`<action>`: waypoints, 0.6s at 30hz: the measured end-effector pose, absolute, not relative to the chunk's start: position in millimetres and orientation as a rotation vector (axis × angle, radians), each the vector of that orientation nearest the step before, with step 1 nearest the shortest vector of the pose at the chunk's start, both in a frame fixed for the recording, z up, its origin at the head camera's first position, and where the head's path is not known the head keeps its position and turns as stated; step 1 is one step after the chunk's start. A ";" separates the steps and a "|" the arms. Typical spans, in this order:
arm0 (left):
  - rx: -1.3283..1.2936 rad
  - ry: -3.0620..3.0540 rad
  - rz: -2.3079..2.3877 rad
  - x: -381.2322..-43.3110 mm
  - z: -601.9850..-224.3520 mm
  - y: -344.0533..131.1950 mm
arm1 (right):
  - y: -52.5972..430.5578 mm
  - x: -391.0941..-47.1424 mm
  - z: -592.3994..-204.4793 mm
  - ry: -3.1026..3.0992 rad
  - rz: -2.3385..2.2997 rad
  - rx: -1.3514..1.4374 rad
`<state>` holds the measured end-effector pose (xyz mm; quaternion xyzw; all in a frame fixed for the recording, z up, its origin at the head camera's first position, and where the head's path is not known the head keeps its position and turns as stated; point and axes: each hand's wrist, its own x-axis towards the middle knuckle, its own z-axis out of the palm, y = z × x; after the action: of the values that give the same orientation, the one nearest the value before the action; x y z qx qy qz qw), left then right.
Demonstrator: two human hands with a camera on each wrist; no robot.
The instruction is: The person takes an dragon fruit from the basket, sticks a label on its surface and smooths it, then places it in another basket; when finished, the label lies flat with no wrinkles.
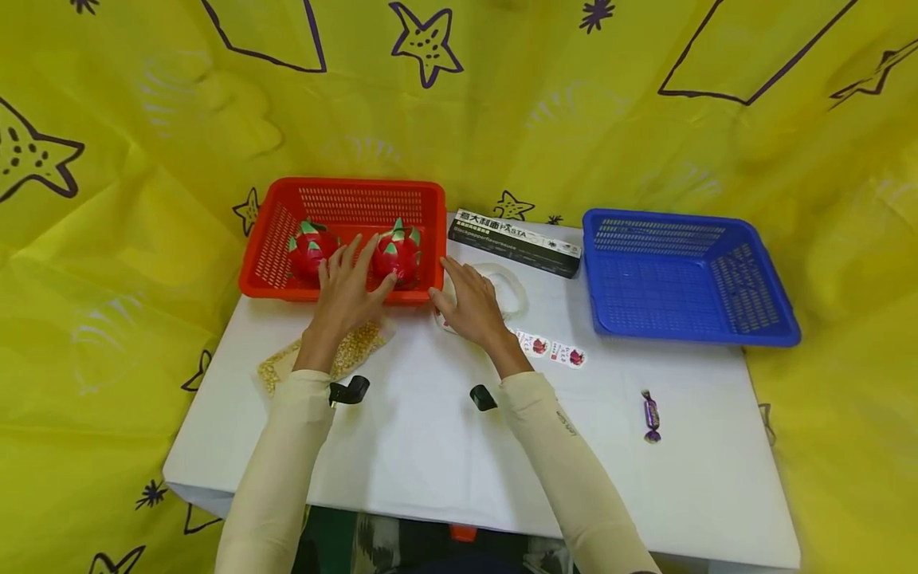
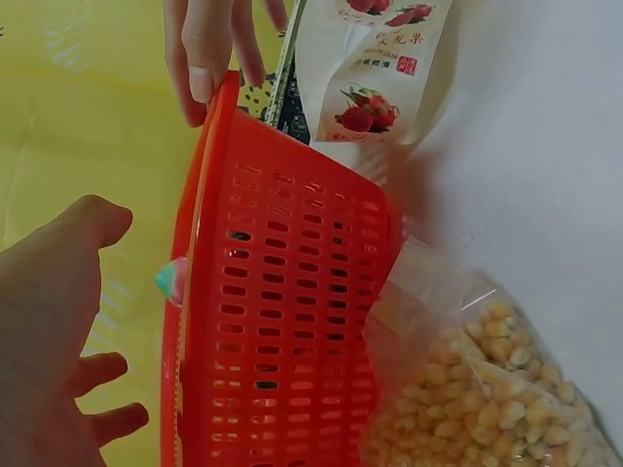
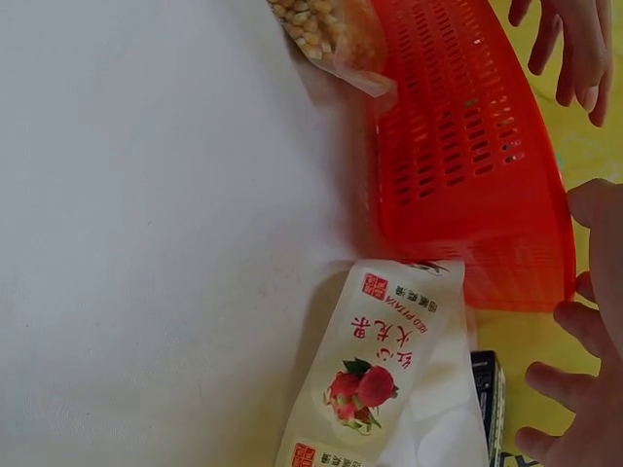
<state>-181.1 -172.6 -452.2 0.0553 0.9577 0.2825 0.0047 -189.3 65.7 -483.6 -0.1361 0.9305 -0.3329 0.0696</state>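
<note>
Two red dragon fruits with green-tipped scales, one at left (image 1: 311,249) and one at right (image 1: 398,253), sit in a red plastic basket (image 1: 344,296). My left hand (image 1: 346,291) hovers over the basket's near side with fingers spread, between the two fruits, holding nothing. At the basket's right rim is my right hand (image 1: 473,301), its thumb and index fingertip right at the edge and the other fingers loosely spread. Under the right hand lies a strip of dragon fruit labels (image 3: 375,365), partly hidden in the head view.
A bag of corn kernels (image 1: 358,351) lies before the red basket. A black-and-white pasta box (image 1: 512,243) stands behind the label roll (image 1: 516,291). Farther right are a blue basket (image 1: 645,291) and a purple-wrapped candy (image 1: 651,416). Yellow patterned cloth (image 1: 502,135) surrounds the white table (image 1: 430,446).
</note>
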 end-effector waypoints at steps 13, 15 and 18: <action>0.190 2.920 0.713 -222.2 -455.0 -166.7 | 66.7 -194.7 -481.6 2.773 -0.977 -0.456; 0.201 2.886 0.706 -226.6 -456.7 -164.0 | 66.9 -194.5 -480.8 2.764 -0.958 -0.449; 0.200 2.838 0.700 -232.2 -458.8 -160.1 | 66.2 -194.5 -480.0 2.750 -0.943 -0.444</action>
<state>-232.2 -160.1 -458.8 0.0680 0.9632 0.2375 0.1057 -194.5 66.2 -480.0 -0.1503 0.9304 -0.3189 0.1002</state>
